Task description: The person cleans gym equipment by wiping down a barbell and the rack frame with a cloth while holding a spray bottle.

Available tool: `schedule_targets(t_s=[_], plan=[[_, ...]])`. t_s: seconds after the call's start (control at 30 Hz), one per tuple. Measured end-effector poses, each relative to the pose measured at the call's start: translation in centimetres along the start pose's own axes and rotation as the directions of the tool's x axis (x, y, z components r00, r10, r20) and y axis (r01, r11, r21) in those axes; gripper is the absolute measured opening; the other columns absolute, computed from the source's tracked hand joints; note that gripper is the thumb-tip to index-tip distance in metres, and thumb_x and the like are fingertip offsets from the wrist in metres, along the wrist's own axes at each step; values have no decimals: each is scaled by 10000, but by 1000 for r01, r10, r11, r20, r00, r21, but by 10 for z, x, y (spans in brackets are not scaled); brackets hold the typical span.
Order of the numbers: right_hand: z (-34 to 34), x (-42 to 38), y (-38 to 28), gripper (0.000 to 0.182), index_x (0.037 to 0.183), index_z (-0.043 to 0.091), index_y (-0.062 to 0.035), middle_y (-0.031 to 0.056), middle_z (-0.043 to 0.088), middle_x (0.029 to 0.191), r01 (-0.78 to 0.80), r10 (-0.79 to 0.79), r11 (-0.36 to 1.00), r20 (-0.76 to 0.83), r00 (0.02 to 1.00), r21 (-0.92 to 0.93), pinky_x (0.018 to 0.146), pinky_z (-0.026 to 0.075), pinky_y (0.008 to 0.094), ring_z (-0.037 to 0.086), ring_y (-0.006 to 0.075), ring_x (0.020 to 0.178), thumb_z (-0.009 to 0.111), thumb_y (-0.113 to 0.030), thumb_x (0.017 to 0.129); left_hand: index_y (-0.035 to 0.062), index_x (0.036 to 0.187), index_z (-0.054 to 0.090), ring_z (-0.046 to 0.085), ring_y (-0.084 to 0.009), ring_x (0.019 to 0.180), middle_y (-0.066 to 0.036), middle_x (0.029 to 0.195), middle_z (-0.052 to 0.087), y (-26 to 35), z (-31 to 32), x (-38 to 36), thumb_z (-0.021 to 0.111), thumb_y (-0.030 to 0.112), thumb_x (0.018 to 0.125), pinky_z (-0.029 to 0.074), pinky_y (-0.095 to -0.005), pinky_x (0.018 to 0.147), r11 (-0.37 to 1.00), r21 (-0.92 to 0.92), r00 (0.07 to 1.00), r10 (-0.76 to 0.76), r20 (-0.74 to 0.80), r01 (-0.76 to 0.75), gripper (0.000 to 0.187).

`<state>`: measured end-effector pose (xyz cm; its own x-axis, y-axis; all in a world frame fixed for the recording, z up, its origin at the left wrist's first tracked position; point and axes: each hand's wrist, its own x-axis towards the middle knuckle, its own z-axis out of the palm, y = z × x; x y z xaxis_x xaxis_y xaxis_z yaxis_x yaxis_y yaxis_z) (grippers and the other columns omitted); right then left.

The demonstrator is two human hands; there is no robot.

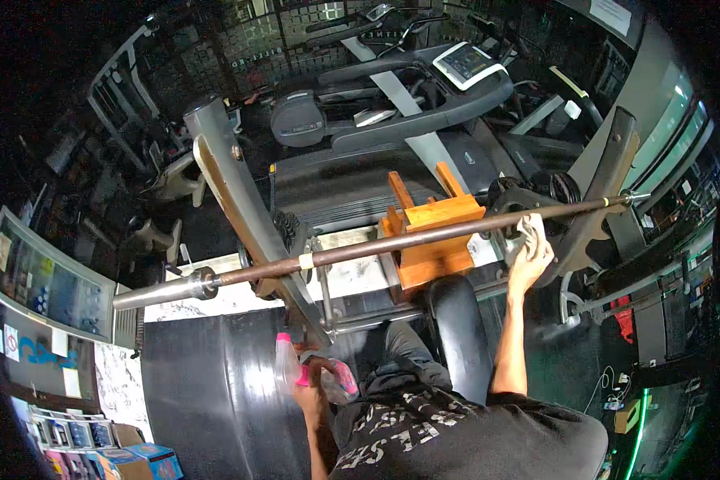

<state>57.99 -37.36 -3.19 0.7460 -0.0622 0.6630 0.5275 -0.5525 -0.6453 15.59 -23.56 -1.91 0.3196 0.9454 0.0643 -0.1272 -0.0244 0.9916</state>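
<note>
A long barbell [392,246] rests across the uprights of a rack, with its thick silver sleeve [164,292] at the left end. My right hand [530,262] is raised to the right part of the bar. Its fingers are closed on a crumpled pale cloth [530,229], which touches the bar. Low on the left, my left hand [314,390] grips a clear spray bottle with pink parts [342,379], held below the bar near my lap. The hand covers part of the bottle.
A black padded bench [458,326] stands between the rack uprights [236,204]. Behind the bar is an orange wooden stand [440,248], with a treadmill [336,188] beyond. A glass-door fridge [48,276] is at left; a blue box [156,462] sits lower left.
</note>
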Motion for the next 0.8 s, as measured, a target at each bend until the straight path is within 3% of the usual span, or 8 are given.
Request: schedule_targets(t_s=[0.23,0.37,0.5,0.53,0.6,0.67,0.73,0.8], plan=[[32,-101,-136,300,1103,426,-8,118,546,921,-261,54,747,335,941,611,733,468,342,553,196,823,585,-162,901,16,1123,477,566,-156,621,-64,764,601,20,18,-4,600,316,903,462,-289,608,996,-69,992,-47,117,55,392],[27,-162,-191,225,1051,667,-84,127,590,1064,5,-581,694,556,594,719,822,490,360,579,241,1001,576,-99,845,18,1126,470,566,-154,620,-70,805,595,19,18,-8,600,302,900,462,-291,601,994,-82,992,-63,105,72,386],[56,-208,-189,243,1099,640,-59,85,633,981,-348,-491,652,725,483,674,826,494,302,603,225,964,552,-99,876,20,1129,463,567,-153,619,-76,847,590,23,14,-16,601,288,897,462,-294,594,994,-74,995,-79,67,84,380],[62,-210,-183,221,1083,629,-47,76,631,939,-772,-324,454,889,323,446,768,507,293,611,196,897,540,-119,894,21,1130,461,567,-152,619,-78,858,589,24,13,-18,601,285,896,462,-294,592,993,-73,995,-85,57,89,379],[75,-194,-164,207,1095,577,-50,54,607,860,-997,-391,-1,918,-68,-75,608,514,258,592,128,716,515,-149,924,22,1131,458,567,-151,618,-81,878,586,26,11,-23,601,278,895,462,-295,588,991,-70,993,-114,34,116,377],[94,-195,-138,238,1101,529,-73,36,555,814,-956,-517,-257,856,14,-140,508,496,273,555,142,610,512,-239,931,23,1133,455,567,-150,618,-84,899,584,29,10,-26,601,271,893,462,-296,585,988,-64,990,-140,11,141,375],[76,-177,-138,299,1167,485,-87,41,555,914,-908,-420,-93,811,407,408,593,511,298,566,149,748,513,-264,927,25,1126,458,569,-149,618,-92,944,578,28,11,-27,598,263,892,461,-297,574,997,-53,998,-49,-29,48,362],[64,-137,-129,381,1158,501,-40,98,578,972,-945,-296,-20,901,317,326,615,533,312,595,186,791,560,-295,882,33,1129,454,575,-151,609,-89,968,571,31,12,-28,585,234,891,452,-287,554,998,-62,998,-21,-55,18,338]])
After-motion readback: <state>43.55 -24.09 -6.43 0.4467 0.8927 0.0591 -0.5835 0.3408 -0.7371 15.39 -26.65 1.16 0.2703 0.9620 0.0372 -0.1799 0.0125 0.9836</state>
